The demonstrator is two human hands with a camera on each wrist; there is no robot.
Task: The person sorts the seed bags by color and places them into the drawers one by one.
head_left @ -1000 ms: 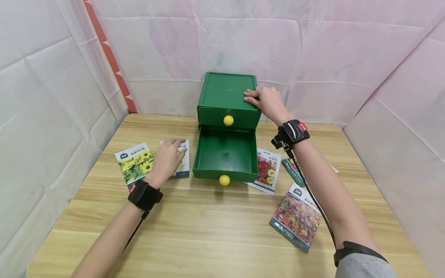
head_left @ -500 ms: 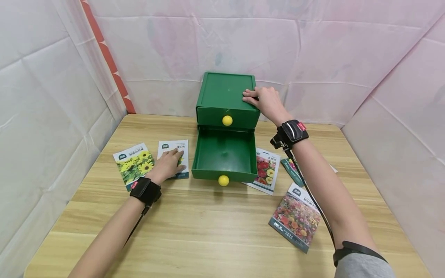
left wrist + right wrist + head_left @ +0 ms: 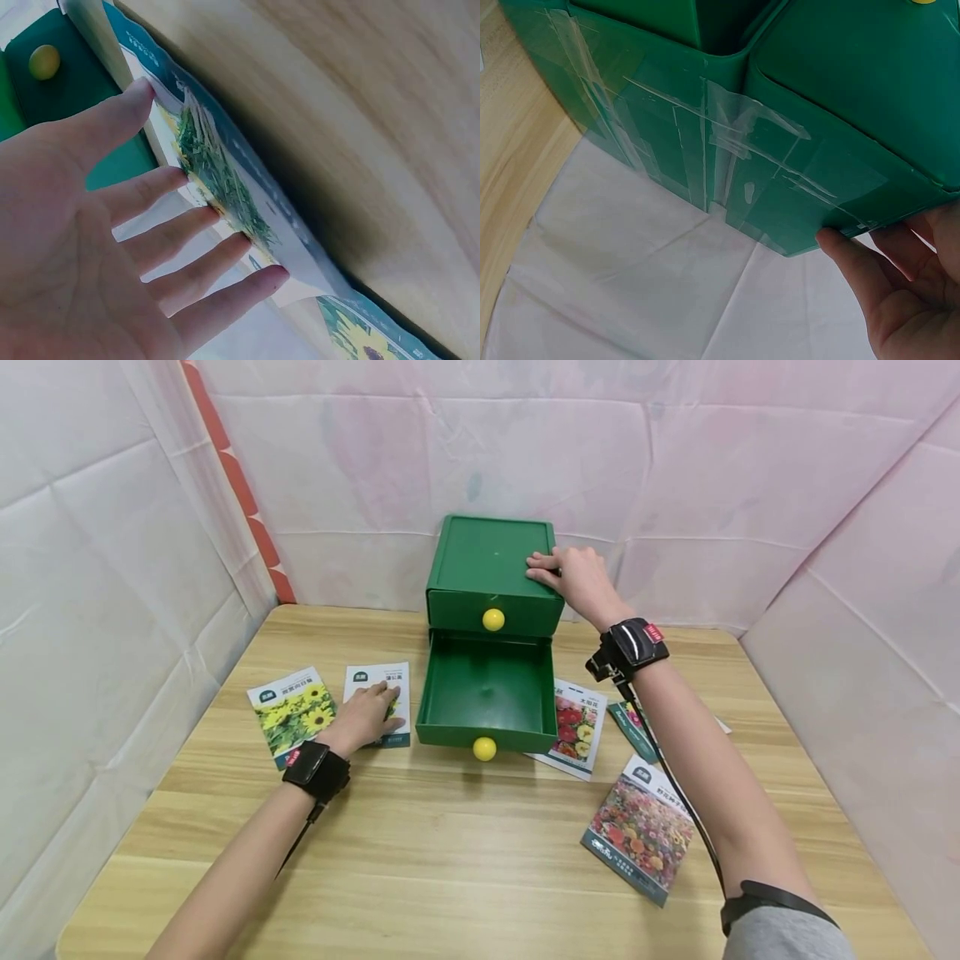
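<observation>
1. Fingers (image 3: pixel 187 225) of our left hand (image 3: pixel 365 717) lay straight and spread, resting flat on a seed packet (image 3: pixel 378 685) left of centre in the head view; nothing was gripped.
2. From the left wrist view, the fingertips touched the packet's printed face (image 3: pixel 217 180), which showed green grass-like artwork and a teal border, flat on the wooden table (image 3: pixel 450 843).
3. Our right hand (image 3: pixel 573 578) sat on the top right corner of the green drawer box (image 3: pixel 491 560), upper centre of the head view, fingers extended over the lid, the thumb side at the box's right edge.
4. In the right wrist view, the fingertips (image 3: pixel 840 247) curled lightly under the box's corner (image 3: pixel 810 210), whose side wall was patched with clear tape; we could not tell how firm the hold was.
5. We saw the lower drawer (image 3: pixel 487 689) pulled out toward us, its yellow knob (image 3: pixel 484 748) at the front, just right of the left hand.
6. We noted the upper drawer was closed, its yellow knob (image 3: pixel 492 620) directly above the open drawer.
7. At the far left of the table, a sunflower packet (image 3: pixel 294 714) lay just beside the packet under our left hand.
8. To the right of the open drawer, a red-flower packet (image 3: pixel 573 727) lay partly tucked under it.
9. Lower right of centre, a mixed-flower packet (image 3: pixel 637 839) lay close to our right forearm.
10. Another packet (image 3: pixel 630 727) lay partly hidden behind that forearm.
</observation>
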